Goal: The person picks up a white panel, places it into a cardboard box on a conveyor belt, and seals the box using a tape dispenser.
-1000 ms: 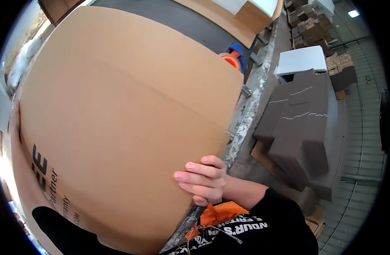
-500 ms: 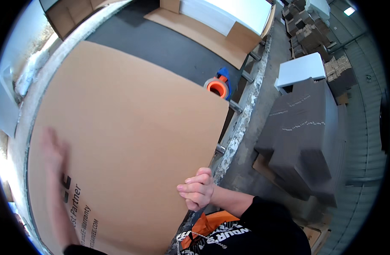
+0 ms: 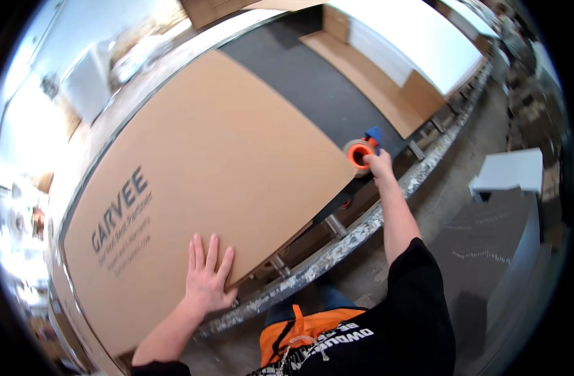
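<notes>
A large flat-topped cardboard box (image 3: 224,156) with dark printing lies in front of me. My left hand (image 3: 208,279) rests on its near edge, fingers spread and palm down, holding nothing. Beyond the box's right corner, my right hand (image 3: 379,168) is closed on a tape dispenser (image 3: 354,149), which has an orange hub and a blue part at its far end. The dispenser stands on the dark conveyor belt, right against the box corner. Part of its handle is hidden by my fingers.
Farther along the dark belt (image 3: 293,69) sits an opened carton (image 3: 368,81) around a white panel (image 3: 424,37). A worn metal rail (image 3: 343,250) with rollers runs along my side. On the floor at right are grey wrapped stacks (image 3: 475,250) and a white box (image 3: 509,170).
My right hand has gone from the box's near edge to the tape dispenser and closed on it. My left hand, blurred over the box's left side before, now lies flat. The view has turned left.
</notes>
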{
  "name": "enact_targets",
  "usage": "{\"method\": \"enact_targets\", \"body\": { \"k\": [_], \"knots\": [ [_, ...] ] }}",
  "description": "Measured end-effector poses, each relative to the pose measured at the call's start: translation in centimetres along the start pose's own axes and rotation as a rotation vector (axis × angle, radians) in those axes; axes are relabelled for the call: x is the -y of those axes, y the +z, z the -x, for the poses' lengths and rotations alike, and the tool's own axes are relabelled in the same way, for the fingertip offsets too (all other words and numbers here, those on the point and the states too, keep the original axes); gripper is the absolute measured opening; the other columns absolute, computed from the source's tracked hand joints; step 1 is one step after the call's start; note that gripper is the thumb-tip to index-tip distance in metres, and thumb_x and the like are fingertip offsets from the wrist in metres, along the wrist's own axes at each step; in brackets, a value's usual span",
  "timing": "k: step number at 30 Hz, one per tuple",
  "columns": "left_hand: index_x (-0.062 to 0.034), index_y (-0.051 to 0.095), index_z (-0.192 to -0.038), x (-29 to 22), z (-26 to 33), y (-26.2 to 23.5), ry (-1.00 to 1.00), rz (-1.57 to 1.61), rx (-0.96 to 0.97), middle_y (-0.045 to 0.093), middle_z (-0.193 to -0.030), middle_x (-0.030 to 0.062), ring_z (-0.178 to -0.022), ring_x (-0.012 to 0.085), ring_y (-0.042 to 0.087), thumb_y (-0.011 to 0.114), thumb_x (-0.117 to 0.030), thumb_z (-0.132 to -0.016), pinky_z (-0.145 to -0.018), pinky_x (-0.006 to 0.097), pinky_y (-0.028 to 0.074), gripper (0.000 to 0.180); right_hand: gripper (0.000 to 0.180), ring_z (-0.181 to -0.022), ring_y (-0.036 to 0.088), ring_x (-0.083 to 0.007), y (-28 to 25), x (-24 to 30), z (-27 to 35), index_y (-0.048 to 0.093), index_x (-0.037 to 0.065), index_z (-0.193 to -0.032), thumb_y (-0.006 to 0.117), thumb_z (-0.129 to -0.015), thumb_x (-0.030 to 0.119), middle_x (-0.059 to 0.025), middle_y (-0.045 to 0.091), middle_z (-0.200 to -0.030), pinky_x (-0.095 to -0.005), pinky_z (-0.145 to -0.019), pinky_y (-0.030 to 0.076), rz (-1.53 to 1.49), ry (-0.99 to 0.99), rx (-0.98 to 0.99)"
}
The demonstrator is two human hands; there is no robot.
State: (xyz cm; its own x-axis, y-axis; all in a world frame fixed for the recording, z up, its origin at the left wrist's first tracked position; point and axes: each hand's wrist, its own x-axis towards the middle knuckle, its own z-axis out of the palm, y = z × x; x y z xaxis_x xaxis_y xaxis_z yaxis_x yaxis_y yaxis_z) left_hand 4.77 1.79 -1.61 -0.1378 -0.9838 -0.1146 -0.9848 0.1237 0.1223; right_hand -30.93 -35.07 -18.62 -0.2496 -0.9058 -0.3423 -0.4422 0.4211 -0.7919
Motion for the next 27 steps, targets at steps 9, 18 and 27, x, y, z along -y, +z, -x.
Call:
{"method": "enact_targets", "body": {
  "k": [9, 18, 27],
  "knots": [
    [-0.0216, 0.049, -0.144, -0.3, 2.0, 1.0, 0.011, -0.049, -0.122, 0.040, -0.155, 0.0003, -0.142, 0.0566, 0.019, 0.078, -0.031, -0.057, -0.119, 0.063, 0.015, 0.092, 0.077, -0.120, 0.058, -0.0251, -8.0, 11.1, 19.5, 0.039, 0.000, -0.148, 0.056, -0.073, -0.001, -0.0158, 0.055, -0.137, -0.0344, -0.103, 0.046, -0.515, -0.520, 0.390],
    [-0.0358, 0.044, -0.147, -0.1, 2.1, 2.0, 0.019, 0.033, -0.131, 0.040, -0.153, -0.0132, -0.148, 0.0409, 0.020, 0.067, -0.026, -0.072, -0.123, 0.054, 0.014, 0.079, 0.040, -0.090, 0.070, -0.0334, 5.4, 24.1, 33.6, 0.072, 0.004, -0.102, 0.064, -0.073, 0.031, -0.0161, 0.072, -0.088, -0.0403, -0.082, 0.056, 1.284, -0.953, 0.763],
    [-0.0328, 0.056, -0.138, 0.1, 3.9, 3.1, -0.004, 0.022, -0.238, 0.050, -0.146, -0.0138, -0.145, 0.0408, 0.027, 0.075, -0.021, -0.063, -0.122, 0.054, 0.019, 0.078, 0.037, -0.088, 0.070, -0.0355, 2.8, 11.0, 36.3, 0.073, 0.003, -0.097, 0.068, -0.068, 0.025, -0.0199, 0.069, -0.098, -0.0383, -0.082, 0.056, 1.230, -0.915, 0.702]
  ]
}}
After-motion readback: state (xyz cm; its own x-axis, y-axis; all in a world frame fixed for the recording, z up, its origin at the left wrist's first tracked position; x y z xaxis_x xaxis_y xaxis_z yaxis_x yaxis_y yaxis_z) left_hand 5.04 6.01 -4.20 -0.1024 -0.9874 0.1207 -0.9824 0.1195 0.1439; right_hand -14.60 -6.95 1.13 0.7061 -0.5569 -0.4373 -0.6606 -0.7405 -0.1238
